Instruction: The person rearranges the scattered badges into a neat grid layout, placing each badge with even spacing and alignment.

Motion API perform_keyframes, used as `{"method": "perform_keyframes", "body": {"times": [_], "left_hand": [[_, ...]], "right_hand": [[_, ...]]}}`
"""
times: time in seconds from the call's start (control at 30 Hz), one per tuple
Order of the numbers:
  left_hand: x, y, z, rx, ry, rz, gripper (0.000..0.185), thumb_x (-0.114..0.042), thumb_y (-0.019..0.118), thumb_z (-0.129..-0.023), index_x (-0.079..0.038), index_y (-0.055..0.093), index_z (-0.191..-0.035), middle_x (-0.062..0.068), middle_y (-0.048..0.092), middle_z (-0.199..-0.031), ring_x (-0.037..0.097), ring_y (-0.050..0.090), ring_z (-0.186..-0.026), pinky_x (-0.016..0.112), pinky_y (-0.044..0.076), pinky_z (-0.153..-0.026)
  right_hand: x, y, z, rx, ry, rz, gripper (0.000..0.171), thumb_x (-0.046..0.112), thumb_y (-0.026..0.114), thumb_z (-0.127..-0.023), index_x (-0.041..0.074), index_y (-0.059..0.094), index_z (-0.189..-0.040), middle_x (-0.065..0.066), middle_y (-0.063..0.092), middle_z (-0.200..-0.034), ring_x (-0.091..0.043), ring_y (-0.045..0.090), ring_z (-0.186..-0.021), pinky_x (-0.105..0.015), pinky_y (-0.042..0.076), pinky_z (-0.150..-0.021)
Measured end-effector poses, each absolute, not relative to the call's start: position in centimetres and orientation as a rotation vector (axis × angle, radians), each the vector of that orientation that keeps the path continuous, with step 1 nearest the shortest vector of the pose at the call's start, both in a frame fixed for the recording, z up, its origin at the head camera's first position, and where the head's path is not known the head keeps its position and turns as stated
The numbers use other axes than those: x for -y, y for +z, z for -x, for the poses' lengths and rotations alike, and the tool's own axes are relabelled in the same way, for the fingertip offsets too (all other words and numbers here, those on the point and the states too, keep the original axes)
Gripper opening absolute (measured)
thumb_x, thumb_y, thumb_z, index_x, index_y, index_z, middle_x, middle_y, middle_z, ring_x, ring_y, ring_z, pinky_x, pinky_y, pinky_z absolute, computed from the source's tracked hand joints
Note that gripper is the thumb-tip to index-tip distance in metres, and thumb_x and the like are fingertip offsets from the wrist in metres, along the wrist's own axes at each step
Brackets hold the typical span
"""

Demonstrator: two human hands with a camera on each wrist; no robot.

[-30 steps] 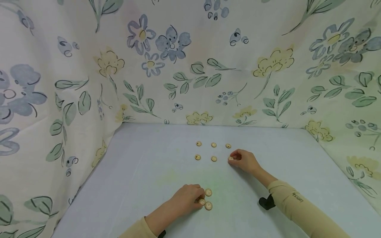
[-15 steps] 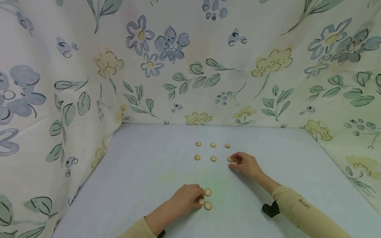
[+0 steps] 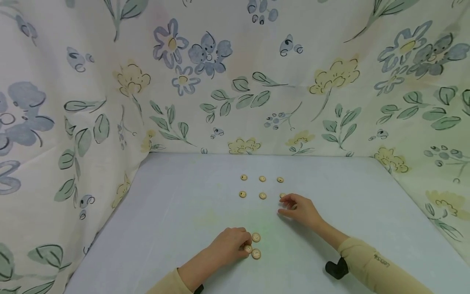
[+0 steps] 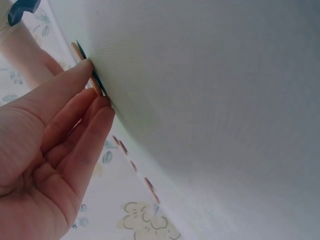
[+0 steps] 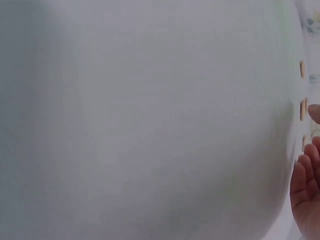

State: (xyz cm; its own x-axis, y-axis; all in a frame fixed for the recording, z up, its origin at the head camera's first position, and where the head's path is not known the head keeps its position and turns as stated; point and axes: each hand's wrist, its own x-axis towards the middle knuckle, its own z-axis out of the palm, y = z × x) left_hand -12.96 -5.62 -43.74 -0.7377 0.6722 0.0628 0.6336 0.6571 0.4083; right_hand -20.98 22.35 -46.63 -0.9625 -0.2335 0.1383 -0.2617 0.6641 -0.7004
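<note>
In the head view my left hand (image 3: 229, 245) pinches a round, pale wooden button (image 3: 248, 249) between thumb and fingers at the near middle of the table. Beside it lie two more buttons, an upper one (image 3: 256, 237) and a lower one (image 3: 256, 254). The left wrist view shows the thumb and fingertips (image 4: 104, 101) at the button edges, low against the surface. My right hand (image 3: 302, 210) hovers with parted fingers holding nothing, just in front of the near-row right button (image 3: 282, 196), which it partly hides.
Farther back, the buttons form two rows: a far row with a left (image 3: 244, 177), middle (image 3: 262, 179) and right button (image 3: 280, 179), and a near row with a left (image 3: 242, 194) and middle button (image 3: 262, 196). Floral cloth (image 3: 220, 102) encloses the white table (image 3: 176, 204).
My right hand has let go of the near-row right button and drawn back toward me, its fingers spreading apart. The left hand stays in place on its button.
</note>
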Motion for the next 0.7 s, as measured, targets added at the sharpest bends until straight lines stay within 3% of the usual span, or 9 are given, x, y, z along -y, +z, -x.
{"method": "perform_keyframes", "body": {"times": [0.7], "left_hand": [[5.6,-43.8,13.1,-2.783,0.621,-1.119,0.014,-0.008,0.078,-0.078,-0.013,0.066,-0.083,-0.009,0.051,-0.073,0.0,0.04,-0.062,0.019,0.036,-0.06]], "right_hand": [[-19.0,-47.0,17.2,2.752,1.356,-0.768,0.029,0.023,0.082,-0.079,0.009,0.068,-0.101,0.001,0.066,-0.09,-0.015,0.058,-0.079,-0.024,0.049,-0.067]]}}
